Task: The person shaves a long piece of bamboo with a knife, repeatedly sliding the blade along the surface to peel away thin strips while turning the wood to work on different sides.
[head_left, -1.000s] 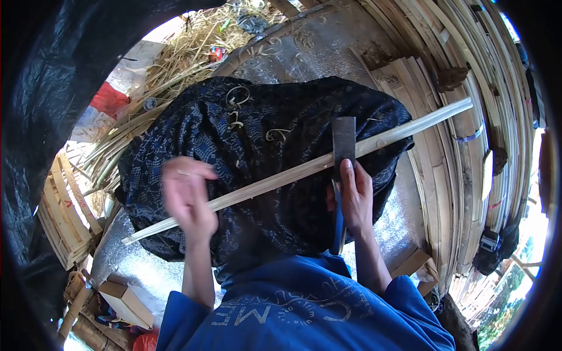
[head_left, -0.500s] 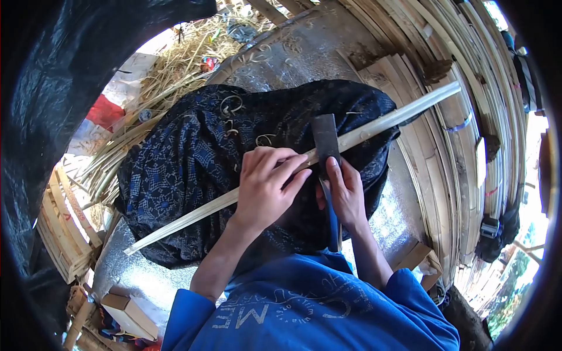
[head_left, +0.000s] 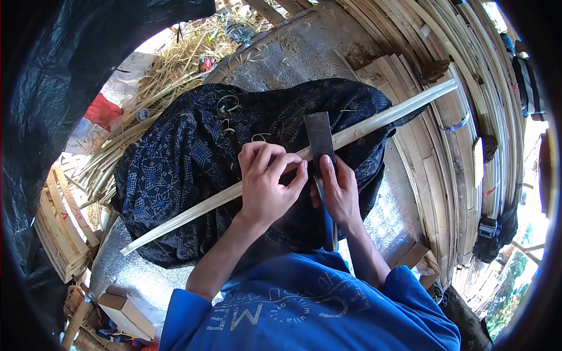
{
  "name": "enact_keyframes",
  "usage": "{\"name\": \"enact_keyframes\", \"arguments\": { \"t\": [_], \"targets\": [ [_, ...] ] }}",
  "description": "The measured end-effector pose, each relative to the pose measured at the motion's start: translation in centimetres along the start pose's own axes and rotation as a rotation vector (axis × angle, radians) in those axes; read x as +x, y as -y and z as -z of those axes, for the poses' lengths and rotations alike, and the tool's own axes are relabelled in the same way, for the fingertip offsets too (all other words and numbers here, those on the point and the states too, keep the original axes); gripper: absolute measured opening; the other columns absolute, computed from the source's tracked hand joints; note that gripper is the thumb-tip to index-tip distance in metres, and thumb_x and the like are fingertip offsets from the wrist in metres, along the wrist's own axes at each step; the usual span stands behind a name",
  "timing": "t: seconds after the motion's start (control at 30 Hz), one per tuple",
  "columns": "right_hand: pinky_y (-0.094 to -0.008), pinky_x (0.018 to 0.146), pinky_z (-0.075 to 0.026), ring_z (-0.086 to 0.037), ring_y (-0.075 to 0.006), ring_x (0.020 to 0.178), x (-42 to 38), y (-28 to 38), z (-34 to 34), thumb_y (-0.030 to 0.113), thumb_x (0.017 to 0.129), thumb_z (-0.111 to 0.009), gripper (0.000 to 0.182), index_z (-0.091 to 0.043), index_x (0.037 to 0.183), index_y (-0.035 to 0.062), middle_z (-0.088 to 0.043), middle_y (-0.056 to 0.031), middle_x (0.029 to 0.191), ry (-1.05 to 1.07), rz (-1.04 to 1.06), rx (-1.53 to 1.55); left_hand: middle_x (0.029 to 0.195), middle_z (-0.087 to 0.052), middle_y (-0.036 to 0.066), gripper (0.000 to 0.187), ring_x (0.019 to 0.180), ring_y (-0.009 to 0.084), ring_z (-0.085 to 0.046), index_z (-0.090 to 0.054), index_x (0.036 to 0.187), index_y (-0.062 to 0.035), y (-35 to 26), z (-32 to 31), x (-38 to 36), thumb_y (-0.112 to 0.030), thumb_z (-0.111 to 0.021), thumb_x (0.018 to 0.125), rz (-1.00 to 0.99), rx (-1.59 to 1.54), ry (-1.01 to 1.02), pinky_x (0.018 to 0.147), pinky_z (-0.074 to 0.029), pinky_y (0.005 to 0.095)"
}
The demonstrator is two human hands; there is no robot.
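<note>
A long pale bamboo strip (head_left: 393,113) lies slantwise across the dark patterned cloth (head_left: 164,158) over my lap. My left hand (head_left: 266,186) is closed on the strip near its middle, with thumb and forefinger close to the blade. Just to the right, my right hand (head_left: 339,196) grips a knife (head_left: 318,133) with a broad, dark, square-ended blade. The thumb presses on the flat of the blade, which crosses the strip. The knife's blue handle runs down toward my shirt. The cutting edge's contact with the strip is too small to make out.
Stacks of long bamboo slats (head_left: 433,137) curve along the right side. Thin shavings and strips (head_left: 181,70) are heaped at upper left. A cardboard box (head_left: 126,316) stands at lower left, beside the shiny floor sheet (head_left: 132,263). Black plastic sheeting (head_left: 52,105) hangs at far left.
The knife and my right hand have shifted slightly left along the strip, toward my left hand. My left forefinger and thumb have drawn closer together.
</note>
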State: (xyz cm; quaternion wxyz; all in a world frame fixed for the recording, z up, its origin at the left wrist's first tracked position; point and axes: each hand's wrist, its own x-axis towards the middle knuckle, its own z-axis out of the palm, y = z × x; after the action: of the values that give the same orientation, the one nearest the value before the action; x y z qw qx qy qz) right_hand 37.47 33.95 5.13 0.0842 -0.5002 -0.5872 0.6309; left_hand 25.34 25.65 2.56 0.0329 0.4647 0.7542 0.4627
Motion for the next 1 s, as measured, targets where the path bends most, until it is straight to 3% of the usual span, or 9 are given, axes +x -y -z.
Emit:
{"name": "enact_keyframes", "arguments": {
  "t": [0.17,0.4,0.8,1.0],
  "targets": [
    [-0.0254,0.044,-0.043,-0.057,-0.0122,0.047,0.0,0.1,0.1,0.039,0.099,-0.043,0.042,-0.057,0.099,-0.0003,-0.057,-0.0050,0.058,0.019,-0.008,0.009,0.079,-0.056,-0.001,0.012,0.087,0.0201,-0.050,-0.065,0.075,-0.0121,-0.6,-0.2,0.1,-0.011,-0.076,0.069,0.068,0.062,0.036,0.082,-0.036,0.0374],
    [-0.0256,0.043,-0.043,-0.058,-0.0125,0.047,0.1,0.1,0.0,0.039,0.099,-0.044,0.042,-0.057,0.099,-0.0005,-0.057,-0.0053,0.058,0.013,-0.014,-0.009,0.078,-0.056,-0.001,0.014,0.087,0.0213,-0.050,-0.063,0.074,-0.0125,0.5,-0.6,-0.2,-0.010,-0.075,0.067,0.027,-0.001,-0.007,0.081,-0.036,0.0376],
    [-0.0252,0.043,-0.042,-0.055,-0.0118,0.045,0.1,0.2,0.2,0.039,0.100,-0.043,0.042,-0.056,0.096,-0.0003,-0.056,-0.0044,0.057,-0.040,-0.025,-0.024,0.078,-0.056,0.002,0.013,0.086,0.0246,-0.050,-0.060,0.075,-0.0087,1.7,0.3,-0.5,-0.007,-0.071,0.068,-0.002,-0.167,0.080,0.081,-0.044,0.0413],
    [-0.0248,0.042,-0.042,-0.055,-0.0122,0.045,0.0,0.2,0.6,0.040,0.100,-0.043,0.042,-0.054,0.097,-0.0003,-0.055,-0.0045,0.059,-0.032,-0.044,0.001,0.087,-0.056,0.008,0.011,0.085,0.0259,-0.055,-0.060,0.083,-0.0038,1.0,4.0,-0.1,-0.012,-0.067,0.081,0.088,-0.168,0.248,0.078,-0.045,0.0387]
  ]
}}
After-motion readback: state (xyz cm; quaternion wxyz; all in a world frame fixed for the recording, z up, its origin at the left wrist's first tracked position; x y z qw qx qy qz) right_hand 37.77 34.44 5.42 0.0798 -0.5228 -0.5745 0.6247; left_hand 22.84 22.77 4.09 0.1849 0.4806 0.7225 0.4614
